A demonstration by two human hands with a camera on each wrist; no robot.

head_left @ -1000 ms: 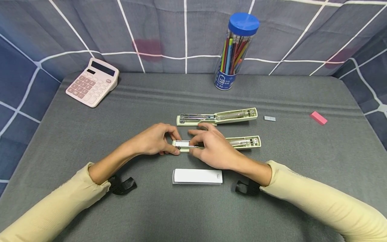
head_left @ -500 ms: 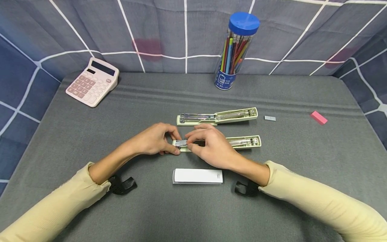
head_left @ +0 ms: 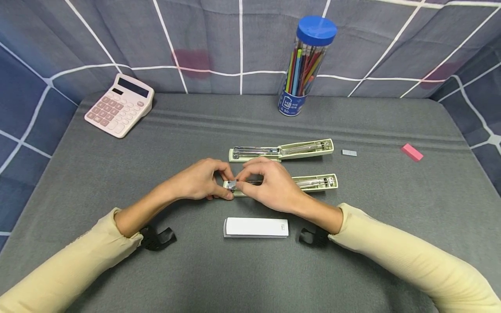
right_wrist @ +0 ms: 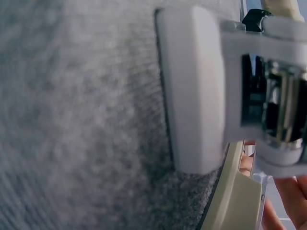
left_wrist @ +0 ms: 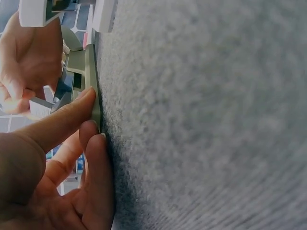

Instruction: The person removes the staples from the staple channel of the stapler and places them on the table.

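Observation:
An opened pale green stapler (head_left: 318,182) lies flat on the grey cloth in the head view. At its left end my left hand (head_left: 201,180) grips the base between thumb and fingers; the left wrist view shows the thumb along the edge of the green base (left_wrist: 93,72). My right hand (head_left: 274,184) pinches a small strip of staples (head_left: 232,184) just over the left end of the metal magazine. In the left wrist view the strip (left_wrist: 41,107) is tilted and sticks out from the right fingertips. The right hand hides the middle of the stapler.
Behind lies a second opened green stapler (head_left: 307,150), with a loose staple strip (head_left: 349,153) and a pink eraser (head_left: 412,152) to its right. A white stapler (head_left: 256,227) sits in front of my hands. A calculator (head_left: 119,106) and a pencil jar (head_left: 293,102) stand farther back.
The right hand has shifted slightly left along the stapler. The staple strip has gone from lying along the magazine to tilted up at its left end. The left hand stays put.

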